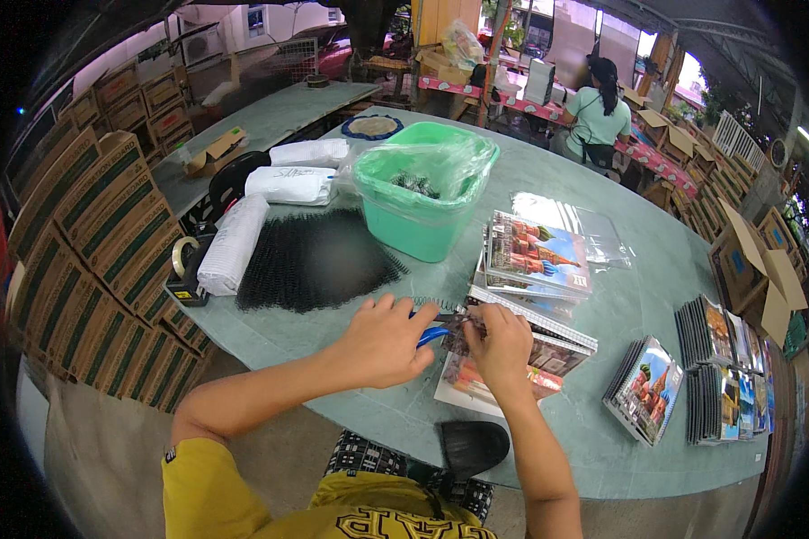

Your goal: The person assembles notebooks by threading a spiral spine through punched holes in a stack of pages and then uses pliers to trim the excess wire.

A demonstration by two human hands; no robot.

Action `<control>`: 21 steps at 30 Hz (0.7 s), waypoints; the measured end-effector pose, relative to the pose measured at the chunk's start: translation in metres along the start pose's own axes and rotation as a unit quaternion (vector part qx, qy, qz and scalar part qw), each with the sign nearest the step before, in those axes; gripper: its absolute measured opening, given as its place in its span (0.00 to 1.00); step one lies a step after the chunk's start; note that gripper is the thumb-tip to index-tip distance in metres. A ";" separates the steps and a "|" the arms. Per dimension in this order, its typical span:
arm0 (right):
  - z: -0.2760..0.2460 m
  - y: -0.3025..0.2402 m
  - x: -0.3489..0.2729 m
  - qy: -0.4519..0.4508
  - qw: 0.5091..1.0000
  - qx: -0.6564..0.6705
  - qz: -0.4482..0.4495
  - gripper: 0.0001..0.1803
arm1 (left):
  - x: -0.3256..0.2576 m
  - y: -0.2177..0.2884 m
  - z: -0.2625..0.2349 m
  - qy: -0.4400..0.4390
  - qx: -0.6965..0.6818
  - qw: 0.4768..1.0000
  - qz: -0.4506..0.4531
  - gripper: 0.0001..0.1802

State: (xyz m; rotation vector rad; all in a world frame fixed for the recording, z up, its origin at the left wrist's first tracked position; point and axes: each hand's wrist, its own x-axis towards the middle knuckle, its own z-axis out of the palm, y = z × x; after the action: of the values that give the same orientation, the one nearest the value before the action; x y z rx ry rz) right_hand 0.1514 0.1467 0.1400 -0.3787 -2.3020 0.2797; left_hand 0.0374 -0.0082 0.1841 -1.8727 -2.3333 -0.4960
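- Here, blue-handled pliers (432, 336) are gripped in the left hand (382, 341), its fingers curled round the handles; the tips are brought to a wire coil (430, 304) beside the bound edge of an open notebook (553, 352);
- the notebook's upper left corner is held by the right hand (497, 346), thumb and fingers drawn together; the exact pinch is hidden;
- the notebook is laid on the table (548, 449), just below a pile of picture-covered notebooks (539, 260); clear plastic sheets (607, 238) are spread behind;
- black coils (319, 265) are heaped at the left, near a plastic-lined green bin (413, 226);
- further right, one small bundle of notebooks (647, 391) is set near stacked notebooks (719, 368).
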 end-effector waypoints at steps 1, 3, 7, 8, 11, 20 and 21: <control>0.000 -0.001 -0.001 -0.002 1.000 -0.007 0.000 0.10 | -0.001 0.000 0.000 -0.002 0.012 1.000 -0.003 0.24; 0.002 -0.002 -0.001 0.007 1.000 -0.002 0.002 0.11 | -0.001 0.001 0.001 -0.007 0.037 0.999 -0.008 0.24; 0.003 -0.001 -0.002 0.019 1.000 -0.008 -0.001 0.12 | 0.014 0.003 -0.009 -0.050 0.056 0.997 0.003 0.23; 0.004 -0.001 -0.002 0.022 1.000 -0.005 -0.002 0.13 | 0.021 0.001 -0.010 -0.079 0.049 0.996 -0.002 0.24; 0.005 0.002 -0.001 0.026 1.000 -0.001 0.007 0.14 | 0.026 -0.002 -0.008 -0.116 0.049 0.992 -0.014 0.26; 0.006 -0.002 0.004 0.026 0.999 -0.011 0.033 0.14 | 0.025 0.000 -0.015 -0.082 0.130 0.988 0.006 0.29; 0.007 -0.001 0.004 0.030 0.999 -0.008 0.029 0.14 | 0.025 0.002 -0.017 -0.086 0.141 0.986 0.005 0.29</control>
State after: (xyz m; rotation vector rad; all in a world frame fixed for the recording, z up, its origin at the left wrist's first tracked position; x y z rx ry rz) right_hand 0.1439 0.1461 0.1383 -0.4558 -2.2390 0.2747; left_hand 0.0318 0.0104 0.2073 -1.8543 -2.3471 0.0008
